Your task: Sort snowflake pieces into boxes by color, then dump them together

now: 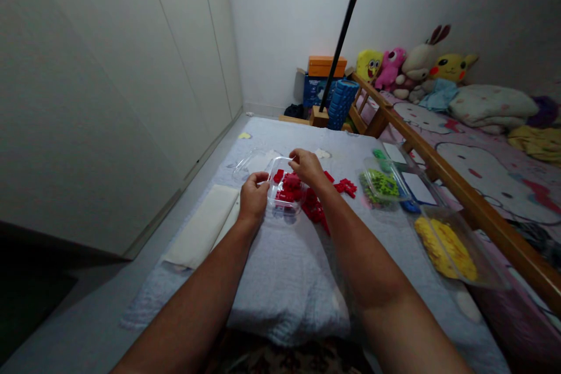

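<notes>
A clear plastic box (pixel 286 208) with several red plastic pieces (pixel 289 187) in it sits on the cloth-covered table. My left hand (pixel 254 196) is at its left side, thumb and fingers closed on the wall near the rim. Over the box's far right corner is my right hand (pixel 307 166), its fingers curled together above the red pieces. Whether a piece is between those fingertips is too small to tell. More loose red pieces (pixel 313 207) lie right of the box, partly hidden by my right forearm. Behind the box lies a clear lid (pixel 249 165).
Folded cream cloth (pixel 201 225) lies at the left. To the right are a clear box of green pieces (pixel 381 184) and another with yellow pieces (pixel 445 248). A wooden bed rail (pixel 460 187) borders the table's right side; a black pole (pixel 344 35) rises behind.
</notes>
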`<action>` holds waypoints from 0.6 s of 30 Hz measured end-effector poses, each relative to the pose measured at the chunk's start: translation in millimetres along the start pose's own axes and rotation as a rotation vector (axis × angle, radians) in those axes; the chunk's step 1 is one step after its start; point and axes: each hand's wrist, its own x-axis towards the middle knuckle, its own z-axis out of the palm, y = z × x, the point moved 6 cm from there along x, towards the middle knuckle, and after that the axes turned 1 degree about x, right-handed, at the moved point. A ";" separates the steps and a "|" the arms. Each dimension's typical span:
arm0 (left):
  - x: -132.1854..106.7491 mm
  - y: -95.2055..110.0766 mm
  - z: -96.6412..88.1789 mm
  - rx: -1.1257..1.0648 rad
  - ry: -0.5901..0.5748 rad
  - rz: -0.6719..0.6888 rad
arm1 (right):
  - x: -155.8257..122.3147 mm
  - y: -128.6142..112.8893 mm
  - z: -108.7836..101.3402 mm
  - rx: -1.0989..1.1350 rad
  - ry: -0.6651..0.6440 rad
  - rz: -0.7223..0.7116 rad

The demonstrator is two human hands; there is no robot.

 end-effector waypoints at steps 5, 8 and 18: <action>-1.0 1.0 0.1 0.005 0.006 -0.006 | -13.6 52.5 -35.2 0.085 0.170 0.098; -0.9 0.1 0.3 -0.001 0.003 -0.012 | -26.7 92.4 -42.2 -0.011 0.185 0.245; -1.3 1.8 0.3 0.010 0.002 -0.001 | -57.9 116.4 -22.6 -0.275 -0.001 0.385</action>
